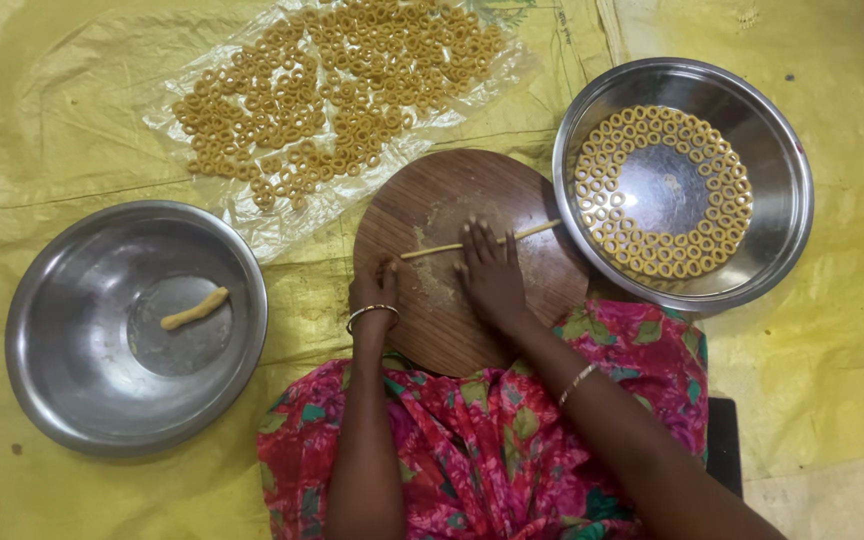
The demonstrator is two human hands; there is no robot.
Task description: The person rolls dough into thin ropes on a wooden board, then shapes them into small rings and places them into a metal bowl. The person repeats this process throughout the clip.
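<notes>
My right hand [492, 275] lies flat on the round wooden board [467, 260], fingers spread and pressed down on a thin dough rope [482, 238] — it pinches nothing, the palm and fingers simply rest over the rope's middle. The rope runs across the board's upper half, one end poking out toward the board's right edge, the other reaching left toward my left hand [374, 290]. That hand sits at the board's left edge with the fingers curled under; I cannot tell whether it grips anything. A bangle [372, 313] circles the left wrist, and another [578, 381] sits further up my right forearm. A dusting of flour marks the board between the two hands. The board rests on a yellow sheet [52, 120] spread on the floor, its near edge against my flowered pink lap. Touching the board's right side is a steel bowl [782, 200] with small dough rings [662, 190] laid in a neat band around its flat bottom. At the sheet's left, well apart from the board, a second steel bowl [72, 400] holds one short dough lump [194, 308]. Along the far edge, a clear plastic sheet [282, 225] carries many loose rings [342, 90] — spread out, just beyond the board.
</notes>
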